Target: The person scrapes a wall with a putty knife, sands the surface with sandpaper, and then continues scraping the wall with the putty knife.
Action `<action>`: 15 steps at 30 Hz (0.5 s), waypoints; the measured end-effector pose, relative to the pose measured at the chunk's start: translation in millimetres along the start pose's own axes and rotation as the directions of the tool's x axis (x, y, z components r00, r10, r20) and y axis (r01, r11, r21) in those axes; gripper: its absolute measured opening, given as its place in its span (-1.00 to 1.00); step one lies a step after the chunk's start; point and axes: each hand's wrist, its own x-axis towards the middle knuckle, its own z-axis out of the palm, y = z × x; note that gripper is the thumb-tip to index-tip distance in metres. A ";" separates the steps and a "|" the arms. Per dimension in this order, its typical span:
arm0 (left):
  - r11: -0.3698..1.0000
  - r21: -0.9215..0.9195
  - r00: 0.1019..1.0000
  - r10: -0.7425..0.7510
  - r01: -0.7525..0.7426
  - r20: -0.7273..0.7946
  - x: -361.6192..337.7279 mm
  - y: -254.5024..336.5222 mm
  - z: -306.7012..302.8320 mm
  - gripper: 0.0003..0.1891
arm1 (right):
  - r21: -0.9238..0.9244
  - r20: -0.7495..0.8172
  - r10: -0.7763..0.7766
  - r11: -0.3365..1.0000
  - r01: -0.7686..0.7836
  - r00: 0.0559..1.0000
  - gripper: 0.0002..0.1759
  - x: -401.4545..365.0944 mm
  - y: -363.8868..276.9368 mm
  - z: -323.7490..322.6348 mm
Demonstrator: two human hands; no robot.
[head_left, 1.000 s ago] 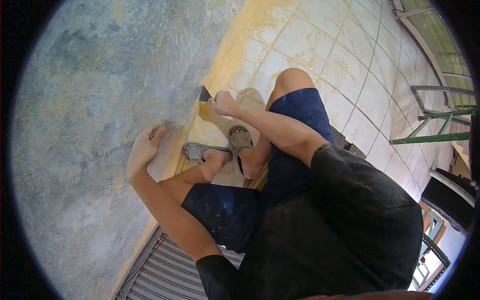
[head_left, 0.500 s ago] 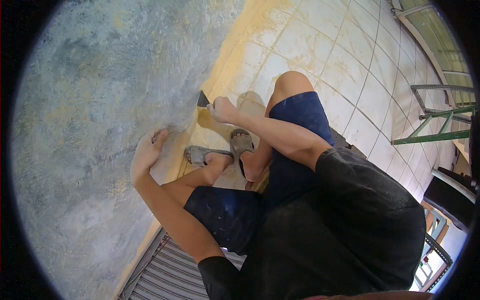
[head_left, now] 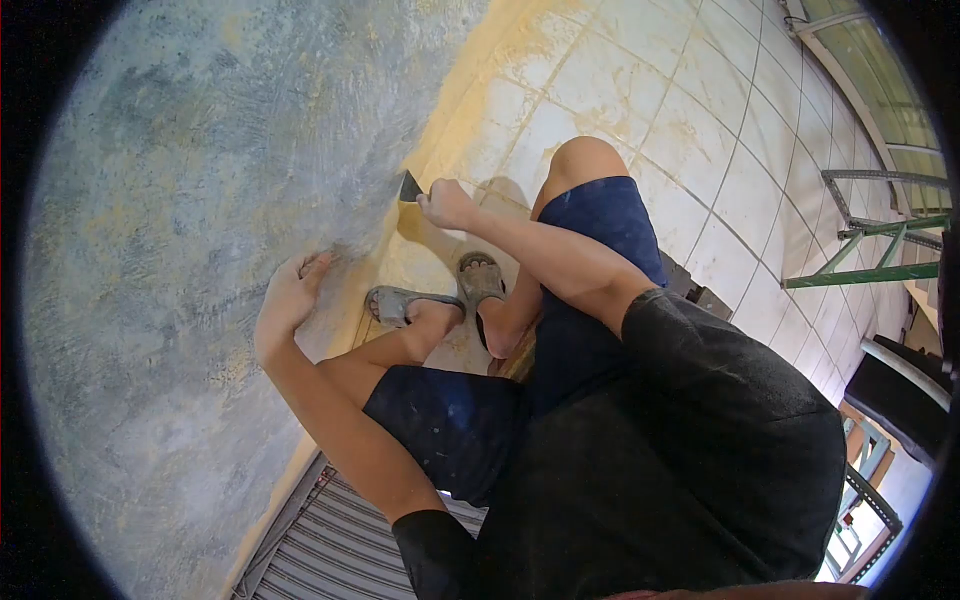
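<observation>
Spanning the left side: wall [head_left: 200,250], mottled blue-grey with yellowish patches, rough-textured. Next, white tiled floor [head_left: 690,130], stained yellow; between them, a yellow band [head_left: 450,115]. Left hand [head_left: 287,297] at the wall; cannot tell whether its fingers hold anything. Right hand [head_left: 450,206], fingers clamped on scraper [head_left: 410,187]: dark, flat blade, at the border of wall and band.

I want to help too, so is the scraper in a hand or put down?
In a hand: the right hand is curled closed, and the scraper pokes out of it.
</observation>
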 end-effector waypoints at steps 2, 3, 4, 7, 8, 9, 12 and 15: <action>0.999 -0.013 0.999 -0.036 0.036 -0.030 -1.7 1.6 0.7 -0.53 | 0.014 -0.045 -0.020 1.000 0.020 0.999 -0.52 -9.7 -5.5 5.4; 0.999 -0.012 0.999 -0.032 0.031 -0.035 0.8 -2.2 1.0 -0.53 | 0.025 -0.091 -0.042 0.999 0.044 0.995 -0.54 -12.1 -12.2 3.9; 1.000 0.007 0.998 0.010 -0.009 -0.063 3.5 -7.8 2.9 -0.52 | 0.024 -0.094 -0.044 0.999 0.046 0.995 -0.54 -12.3 -16.4 -0.2; 1.000 0.015 0.999 -0.011 0.011 -0.034 1.5 -3.2 0.3 -0.51 | 0.032 -0.008 -0.044 0.998 0.044 0.999 -0.54 -19.9 -13.3 -1.6; 0.998 0.015 0.998 -0.061 0.060 0.012 0.9 2.1 -0.5 -0.51 | 0.035 -0.025 -0.050 0.998 0.050 0.998 -0.53 -18.3 -9.8 0.4; 0.998 0.013 0.998 -0.060 0.059 0.015 3.5 1.1 0.1 -0.51 | 0.035 -0.043 -0.059 0.998 0.061 0.997 -0.52 -15.5 -6.5 1.7; 0.998 0.049 0.999 -0.027 0.026 0.024 12.5 -8.6 5.1 -0.51 | 0.057 -0.053 0.030 0.998 -0.027 0.998 -0.52 -6.2 6.3 5.5; 0.996 0.044 0.995 0.074 -0.071 -0.069 14.3 -13.7 10.0 -0.52 | 0.100 -0.068 -0.065 0.992 0.071 0.996 -0.51 -26.3 -20.9 -4.4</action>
